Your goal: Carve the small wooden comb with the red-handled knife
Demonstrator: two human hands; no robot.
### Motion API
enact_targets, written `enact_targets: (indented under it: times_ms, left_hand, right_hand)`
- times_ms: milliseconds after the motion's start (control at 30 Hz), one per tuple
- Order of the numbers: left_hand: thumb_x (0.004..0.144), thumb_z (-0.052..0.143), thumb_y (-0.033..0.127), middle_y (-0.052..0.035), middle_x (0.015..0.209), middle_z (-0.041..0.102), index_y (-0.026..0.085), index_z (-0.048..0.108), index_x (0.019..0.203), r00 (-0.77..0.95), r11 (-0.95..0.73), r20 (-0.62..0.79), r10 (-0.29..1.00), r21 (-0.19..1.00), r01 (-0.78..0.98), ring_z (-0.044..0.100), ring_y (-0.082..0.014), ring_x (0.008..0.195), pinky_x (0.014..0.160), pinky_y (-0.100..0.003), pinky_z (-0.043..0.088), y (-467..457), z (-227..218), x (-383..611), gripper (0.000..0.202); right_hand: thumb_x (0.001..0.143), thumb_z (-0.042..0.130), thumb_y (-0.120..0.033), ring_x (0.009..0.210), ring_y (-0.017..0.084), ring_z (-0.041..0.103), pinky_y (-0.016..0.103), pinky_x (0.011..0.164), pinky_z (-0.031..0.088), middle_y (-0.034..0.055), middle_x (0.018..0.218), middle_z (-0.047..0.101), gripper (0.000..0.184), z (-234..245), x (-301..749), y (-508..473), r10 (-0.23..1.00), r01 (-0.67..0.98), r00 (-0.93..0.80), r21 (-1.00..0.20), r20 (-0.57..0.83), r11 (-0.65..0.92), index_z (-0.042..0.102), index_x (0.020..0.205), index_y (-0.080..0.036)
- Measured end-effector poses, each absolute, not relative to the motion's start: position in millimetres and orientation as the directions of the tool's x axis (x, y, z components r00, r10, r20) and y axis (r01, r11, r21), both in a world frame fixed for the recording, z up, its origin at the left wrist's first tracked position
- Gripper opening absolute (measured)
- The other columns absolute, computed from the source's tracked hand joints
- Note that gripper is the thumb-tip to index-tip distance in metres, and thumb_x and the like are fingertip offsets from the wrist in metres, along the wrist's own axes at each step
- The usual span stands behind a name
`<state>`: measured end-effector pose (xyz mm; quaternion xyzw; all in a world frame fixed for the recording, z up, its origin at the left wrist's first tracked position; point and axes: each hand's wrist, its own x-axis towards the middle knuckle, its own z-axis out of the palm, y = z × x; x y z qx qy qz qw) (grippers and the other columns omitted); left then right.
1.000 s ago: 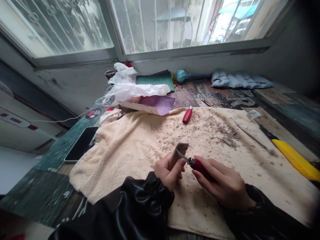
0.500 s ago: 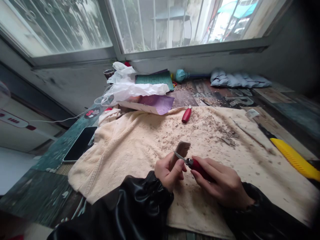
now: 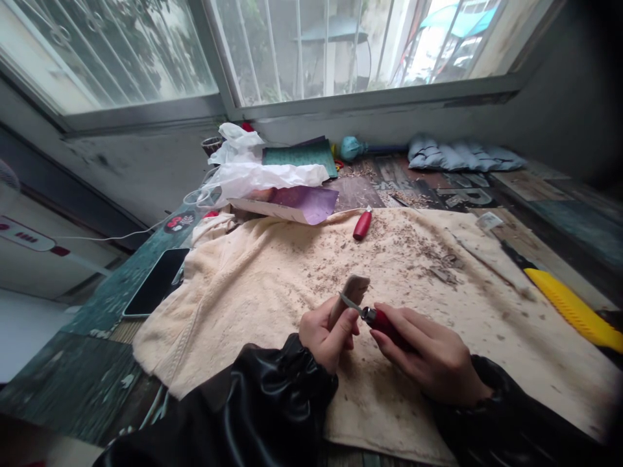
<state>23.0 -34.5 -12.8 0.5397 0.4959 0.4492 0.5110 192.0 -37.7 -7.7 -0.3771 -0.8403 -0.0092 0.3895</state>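
- Gripping wood piece (image 3: 351, 293) in closed left hand (image 3: 325, 334)
- Clamping right hand (image 3: 428, 360) on red-handled knife (image 3: 379, 320), blade touching wood
- Working over chip-strewn towel (image 3: 253, 292)

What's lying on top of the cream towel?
On the cream towel: scattered wood shavings and a red-handled tool. The sleeves hide its near edge.

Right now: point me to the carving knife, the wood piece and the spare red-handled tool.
carving knife (image 3: 384, 322): head view, on the red handle in the right hand.
wood piece (image 3: 351, 290): head view, on its upper end above the left thumb.
spare red-handled tool (image 3: 362, 225): head view, mid-handle, on the towel.
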Motion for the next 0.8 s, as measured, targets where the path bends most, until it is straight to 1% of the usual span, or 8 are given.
enact_targets:
  times_ms: [200, 333, 467, 567, 667, 800]
  left_hand:
    - [0.078, 0.047, 0.052, 0.0017, 0.045, 0.048, 0.015, 0.053, 0.059, 0.092, 0.011, -0.022, 0.995, 0.994, 0.110, 0.045, -0.0081, 0.038, 0.041, -0.021, 0.035, -34.3, -9.2, 22.8, 0.042]
    - [0.077, 0.049, 0.052, 0.0020, 0.046, 0.047, 0.015, 0.053, 0.057, 0.074, -0.009, 0.000, 0.997, 0.992, 0.125, 0.044, -0.0075, 0.039, 0.042, -0.021, 0.035, -34.3, -3.3, 23.2, 0.042]
    - [0.076, 0.051, 0.050, 0.0022, 0.047, 0.046, 0.015, 0.053, 0.054, 0.051, -0.018, 0.011, 0.999, 0.991, 0.131, 0.043, -0.0073, 0.040, 0.042, -0.021, 0.035, -34.5, 1.4, 23.6, 0.042]
    - [0.076, 0.049, 0.052, 0.0024, 0.045, 0.044, 0.015, 0.052, 0.053, 0.052, -0.019, 0.011, 0.999, 0.987, 0.158, 0.042, -0.0081, 0.041, 0.043, -0.022, 0.034, -34.6, 0.0, 22.9, 0.043]
    - [0.077, 0.047, 0.052, 0.0015, 0.044, 0.045, 0.015, 0.053, 0.056, 0.055, -0.048, 0.038, 0.998, 0.976, 0.211, 0.044, -0.0103, 0.044, 0.046, -0.023, 0.036, -34.8, -4.6, 21.4, 0.042]
    - [0.078, 0.045, 0.049, -0.0013, 0.054, 0.052, 0.015, 0.057, 0.067, 0.064, -0.082, 0.068, 0.996, 0.967, 0.243, 0.046, -0.0117, 0.047, 0.049, -0.025, 0.039, -35.7, -10.6, 20.0, 0.038]
  right_hand:
    - [0.081, 0.056, -0.015, 0.075, 0.013, 0.063, 0.021, 0.065, 0.053, 0.0073, 0.088, 0.065, 0.035, -7.1, 191.7, -37.9, 0.620, 0.644, -0.406, -0.271, 0.672, 0.715, 0.049, 0.115, -0.015]
    - [0.080, 0.056, -0.014, 0.077, 0.013, 0.063, 0.021, 0.067, 0.053, 0.0085, 0.088, 0.065, 0.033, -4.4, 190.4, -38.2, 0.615, 0.633, -0.397, -0.282, 0.681, 0.721, 0.050, 0.113, -0.014]
    - [0.081, 0.055, -0.015, 0.075, 0.013, 0.063, 0.021, 0.066, 0.053, 0.0091, 0.087, 0.065, 0.029, -2.8, 189.6, -40.1, 0.618, 0.644, -0.379, -0.284, 0.689, 0.711, 0.052, 0.110, -0.013]
    - [0.081, 0.055, -0.016, 0.075, 0.013, 0.063, 0.021, 0.066, 0.053, 0.0083, 0.088, 0.066, 0.031, -3.7, 190.0, -40.7, 0.621, 0.653, -0.373, -0.281, 0.690, 0.704, 0.051, 0.112, -0.014]
    - [0.079, 0.057, -0.015, 0.075, 0.014, 0.063, 0.022, 0.066, 0.053, 0.0074, 0.088, 0.066, 0.035, -5.3, 190.7, -40.1, 0.617, 0.641, -0.373, -0.288, 0.693, 0.711, 0.051, 0.114, -0.015]
    - [0.078, 0.057, -0.014, 0.076, 0.014, 0.063, 0.023, 0.067, 0.053, 0.0082, 0.089, 0.066, 0.035, -5.2, 190.8, -39.2, 0.628, 0.590, -0.409, -0.333, 0.663, 0.736, 0.051, 0.113, -0.014]
